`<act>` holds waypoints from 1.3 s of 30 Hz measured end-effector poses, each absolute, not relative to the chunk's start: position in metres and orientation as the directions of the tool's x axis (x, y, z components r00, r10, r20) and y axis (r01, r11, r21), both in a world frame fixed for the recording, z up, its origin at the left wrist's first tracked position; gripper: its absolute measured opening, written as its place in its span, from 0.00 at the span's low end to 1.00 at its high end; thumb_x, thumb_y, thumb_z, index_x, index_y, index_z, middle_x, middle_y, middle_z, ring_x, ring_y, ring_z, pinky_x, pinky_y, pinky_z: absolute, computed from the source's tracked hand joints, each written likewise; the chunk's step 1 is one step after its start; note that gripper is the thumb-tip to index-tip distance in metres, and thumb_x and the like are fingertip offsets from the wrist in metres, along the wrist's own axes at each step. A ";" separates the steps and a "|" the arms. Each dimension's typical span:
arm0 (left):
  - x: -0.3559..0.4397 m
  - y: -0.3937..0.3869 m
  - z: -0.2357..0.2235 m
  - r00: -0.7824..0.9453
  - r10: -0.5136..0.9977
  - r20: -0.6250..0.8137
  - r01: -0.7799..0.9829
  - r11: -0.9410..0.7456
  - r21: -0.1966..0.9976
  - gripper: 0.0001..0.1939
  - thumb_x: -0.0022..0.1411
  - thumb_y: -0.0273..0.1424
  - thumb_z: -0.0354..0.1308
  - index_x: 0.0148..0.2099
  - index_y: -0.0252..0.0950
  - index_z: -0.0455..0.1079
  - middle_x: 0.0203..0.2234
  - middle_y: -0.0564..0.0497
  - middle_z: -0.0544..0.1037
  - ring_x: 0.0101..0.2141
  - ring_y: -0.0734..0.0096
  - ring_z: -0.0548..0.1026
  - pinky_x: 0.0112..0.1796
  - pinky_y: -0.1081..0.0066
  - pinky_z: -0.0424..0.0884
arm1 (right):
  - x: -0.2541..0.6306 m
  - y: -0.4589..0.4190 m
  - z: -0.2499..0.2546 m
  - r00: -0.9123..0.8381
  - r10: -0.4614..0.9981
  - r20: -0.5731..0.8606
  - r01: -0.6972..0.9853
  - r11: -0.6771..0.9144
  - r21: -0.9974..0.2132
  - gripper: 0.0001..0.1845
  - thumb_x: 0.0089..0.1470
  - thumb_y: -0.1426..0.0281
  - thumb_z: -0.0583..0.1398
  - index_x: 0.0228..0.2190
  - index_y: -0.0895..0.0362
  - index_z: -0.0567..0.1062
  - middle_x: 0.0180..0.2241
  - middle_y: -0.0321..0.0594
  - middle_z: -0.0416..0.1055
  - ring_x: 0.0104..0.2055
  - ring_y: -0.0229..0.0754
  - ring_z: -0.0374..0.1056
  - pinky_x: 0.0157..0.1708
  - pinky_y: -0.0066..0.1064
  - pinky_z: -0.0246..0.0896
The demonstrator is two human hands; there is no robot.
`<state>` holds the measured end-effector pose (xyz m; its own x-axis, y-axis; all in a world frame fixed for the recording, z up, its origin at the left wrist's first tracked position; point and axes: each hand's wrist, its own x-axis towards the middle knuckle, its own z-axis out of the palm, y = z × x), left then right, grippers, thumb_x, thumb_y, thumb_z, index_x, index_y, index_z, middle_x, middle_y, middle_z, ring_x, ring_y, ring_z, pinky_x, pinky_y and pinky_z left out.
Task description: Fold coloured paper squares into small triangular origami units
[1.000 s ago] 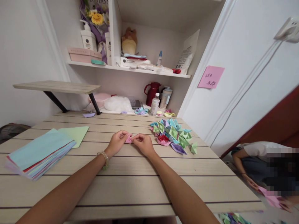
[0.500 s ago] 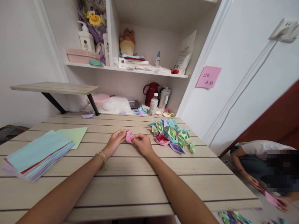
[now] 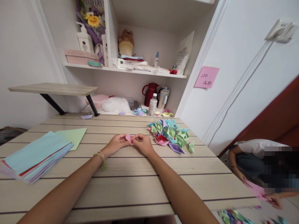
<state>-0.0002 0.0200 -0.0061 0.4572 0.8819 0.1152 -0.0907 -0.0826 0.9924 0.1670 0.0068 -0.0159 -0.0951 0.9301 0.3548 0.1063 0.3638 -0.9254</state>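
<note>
A small folded piece of pink paper [image 3: 128, 137] is pinched between my two hands, just above the slatted wooden table [image 3: 130, 189]. My left hand [image 3: 118, 143] grips it from the left side, fingers closed. From the right, my right hand [image 3: 142, 143] pinches its edge, and the fingers of both hands hide most of the paper. Just right of my hands lies a pile of folded paper boats [image 3: 171, 132] in green, blue, purple, pink and red. To the left is a stack of coloured paper sheets [image 3: 37, 152], with a green sheet [image 3: 76, 137] partly under it.
A raised wooden shelf [image 3: 53, 89] on black legs stands at the back left. Behind the table are a plastic bottle [image 3: 152, 105] and a red thermos jug [image 3: 149, 93]. At the lower right, another person [image 3: 249, 155] crouches with pink paper [image 3: 255, 189], near more folded boats [image 3: 233, 217].
My hands have drawn closer together around the pink paper, and less of it shows. The other person's pink paper looks more spread out and has moved left.
</note>
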 end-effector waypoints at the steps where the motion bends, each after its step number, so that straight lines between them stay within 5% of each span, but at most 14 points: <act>1: 0.000 0.019 -0.005 0.466 0.878 0.110 -0.077 -0.083 0.994 0.18 0.45 0.30 0.64 0.41 0.31 0.70 0.37 0.44 0.77 0.40 0.64 0.74 0.47 0.61 0.66 | 0.167 0.007 -0.016 -0.118 0.928 0.354 0.092 0.365 -0.927 0.11 0.40 0.65 0.62 0.26 0.60 0.76 0.25 0.40 0.75 0.25 0.39 0.70 0.26 0.28 0.64; 8: 0.001 0.018 -0.005 0.410 0.903 0.125 -0.072 -0.104 0.992 0.20 0.43 0.31 0.65 0.41 0.32 0.70 0.35 0.44 0.78 0.38 0.63 0.75 0.45 0.61 0.67 | 0.173 0.007 -0.012 -0.215 0.911 0.353 0.138 0.386 -0.912 0.15 0.41 0.62 0.62 0.31 0.58 0.77 0.31 0.42 0.76 0.30 0.42 0.71 0.30 0.32 0.66; 17: 0.002 0.015 -0.004 0.465 0.874 0.137 -0.031 -0.139 0.990 0.17 0.42 0.32 0.66 0.37 0.31 0.72 0.33 0.44 0.79 0.35 0.63 0.76 0.43 0.61 0.69 | 0.172 0.006 -0.016 -0.158 0.918 0.365 0.238 0.394 -0.888 0.09 0.38 0.67 0.64 0.25 0.59 0.77 0.22 0.38 0.74 0.24 0.39 0.69 0.23 0.26 0.62; 23: 0.002 0.017 -0.006 0.348 0.930 0.120 -0.097 -0.092 0.991 0.17 0.44 0.34 0.65 0.36 0.31 0.70 0.31 0.45 0.78 0.33 0.65 0.76 0.39 0.63 0.72 | 0.169 0.003 -0.009 -0.146 0.904 0.402 0.163 0.423 -0.891 0.13 0.46 0.61 0.59 0.29 0.58 0.77 0.28 0.39 0.75 0.30 0.40 0.69 0.30 0.29 0.63; 27: 0.002 0.019 -0.008 0.252 0.959 0.126 -0.147 -0.091 0.985 0.15 0.43 0.34 0.65 0.31 0.31 0.68 0.26 0.49 0.78 0.29 0.68 0.76 0.37 0.66 0.72 | 0.166 0.002 -0.008 -0.090 0.899 0.428 0.156 0.437 -0.886 0.22 0.36 0.61 0.66 0.36 0.57 0.74 0.35 0.42 0.73 0.32 0.40 0.68 0.27 0.26 0.62; 32: 0.003 0.017 -0.004 0.242 0.953 0.184 -0.080 -0.169 0.982 0.16 0.42 0.35 0.66 0.32 0.31 0.69 0.26 0.49 0.78 0.30 0.67 0.76 0.37 0.66 0.71 | 0.165 0.004 -0.011 -0.039 0.932 0.360 0.153 0.361 -0.920 0.22 0.34 0.63 0.66 0.34 0.60 0.74 0.24 0.37 0.72 0.20 0.33 0.62 0.20 0.24 0.56; 39: 0.003 0.014 0.002 0.255 0.943 0.213 0.036 -0.229 0.973 0.18 0.41 0.35 0.66 0.35 0.31 0.71 0.27 0.47 0.78 0.30 0.65 0.76 0.35 0.67 0.72 | 0.167 0.005 -0.009 -0.037 0.962 0.269 -0.021 0.268 -0.963 0.20 0.28 0.66 0.68 0.29 0.60 0.75 0.21 0.37 0.73 0.24 0.41 0.69 0.24 0.28 0.63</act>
